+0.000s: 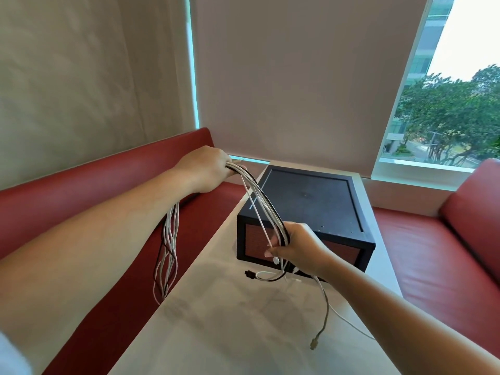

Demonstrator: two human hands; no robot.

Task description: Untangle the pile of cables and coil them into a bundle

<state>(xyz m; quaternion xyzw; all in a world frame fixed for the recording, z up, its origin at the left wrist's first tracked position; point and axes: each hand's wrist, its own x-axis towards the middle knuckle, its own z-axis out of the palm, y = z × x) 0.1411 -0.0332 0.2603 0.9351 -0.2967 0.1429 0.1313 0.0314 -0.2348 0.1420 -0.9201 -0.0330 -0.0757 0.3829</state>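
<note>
One black box stands on the white tabletop, its dark top flat and its two visible sides filled with reddish panels. Whether it opens, and what it holds, cannot be told from here.

The cables are off the tabletop for most of their length, stretched as one arched bundle between two bare hands. The left grip is raised over the red sofa, fingers curled tightly round the bundle. From under that forearm the strands hang down in long loops beside the tabletop's left edge. The right grip is lower, in front of the box, with fingers and thumb closed round the bundle's other end.

The strands are mostly white with at least one black. They overlap too much for a sure count, though about five or six show in the hanging loops. Below the right grip the loose ends spill onto the tabletop. A black plug lies flat, a few small white connectors are bunched close to the wrist, and one grey connector dangles on a long lead. One more white lead runs away behind the right forearm, its end hidden.

A drawn blind covers most of the window behind.
</note>
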